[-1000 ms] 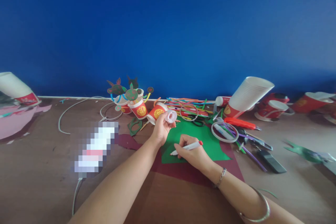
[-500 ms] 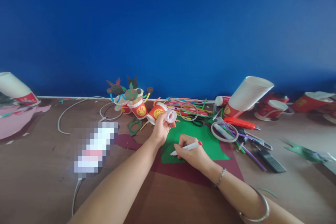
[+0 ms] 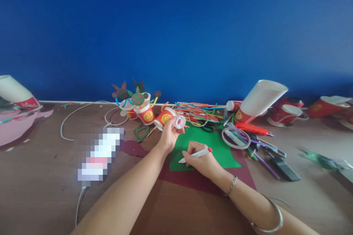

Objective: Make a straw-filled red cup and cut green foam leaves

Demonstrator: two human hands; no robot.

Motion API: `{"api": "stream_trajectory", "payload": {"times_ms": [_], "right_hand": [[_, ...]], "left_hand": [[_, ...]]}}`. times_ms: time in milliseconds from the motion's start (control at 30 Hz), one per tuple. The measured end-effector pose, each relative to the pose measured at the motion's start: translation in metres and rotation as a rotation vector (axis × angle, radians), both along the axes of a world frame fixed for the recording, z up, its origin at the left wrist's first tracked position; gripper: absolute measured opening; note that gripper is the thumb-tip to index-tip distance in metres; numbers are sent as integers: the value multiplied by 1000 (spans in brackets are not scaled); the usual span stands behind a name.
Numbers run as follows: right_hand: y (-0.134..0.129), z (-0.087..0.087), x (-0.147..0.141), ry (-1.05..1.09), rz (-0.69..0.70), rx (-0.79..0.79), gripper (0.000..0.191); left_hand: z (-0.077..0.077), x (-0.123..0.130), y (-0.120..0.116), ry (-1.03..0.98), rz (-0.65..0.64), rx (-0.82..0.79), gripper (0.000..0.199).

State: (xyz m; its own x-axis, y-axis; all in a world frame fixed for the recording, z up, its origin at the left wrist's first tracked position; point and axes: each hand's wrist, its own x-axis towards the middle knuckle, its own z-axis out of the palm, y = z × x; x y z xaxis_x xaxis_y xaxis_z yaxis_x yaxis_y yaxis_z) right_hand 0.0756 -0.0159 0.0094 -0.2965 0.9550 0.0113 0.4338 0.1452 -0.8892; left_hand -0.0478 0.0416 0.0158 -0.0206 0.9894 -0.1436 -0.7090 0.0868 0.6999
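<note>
My right hand (image 3: 200,158) grips a white marker (image 3: 202,153) with a red end, like a pen. Its tip points left, at or just over the green paper (image 3: 212,139). Whether the tip touches the sheet I cannot tell. Under the green paper lies a dark red sheet (image 3: 244,174). Raised above the left edge of the green sheet, my left hand (image 3: 169,136) pinches a small white ring-shaped piece (image 3: 180,121) with its hollow side facing me. Behind that hand, a red paper cup (image 3: 164,118) lies tipped on its side.
Paper-cup figures (image 3: 145,112) stand by the blue wall, beside coloured sticks (image 3: 198,112). Right of the paper are a tape roll (image 3: 236,145), a red-orange cutter (image 3: 252,129) and a leaning cup stack (image 3: 259,99). A blurred-out phone-like device (image 3: 100,158) with a cable lies left.
</note>
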Motion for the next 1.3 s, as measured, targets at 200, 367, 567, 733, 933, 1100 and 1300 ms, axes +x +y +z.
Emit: {"api": "stream_trajectory", "payload": {"times_ms": [200,367,567,733,933,1100,1300], "right_hand": [[0,0,0,4,7,-6,23],[0,1,1,-4,0,-7,23],[0,1,1,3,1,-16,23],[0,2,0,-1,-1,-9,23],[0,2,0,-8,-7,0,23],[0,3,0,-7,-10,-3,23],[0,2,0,5,-6,-13,23]], "left_hand": [[0,0,0,4,-2,5,26],[0,0,0,5,-7,10,26],[0,0,0,1,-2,6,26],[0,0,0,-1,-6,10,26],[1,0,-1,2,-1,5,26],[1,0,-1,-3,-4,5,26],[1,0,0,1,-10,10,27]]}}
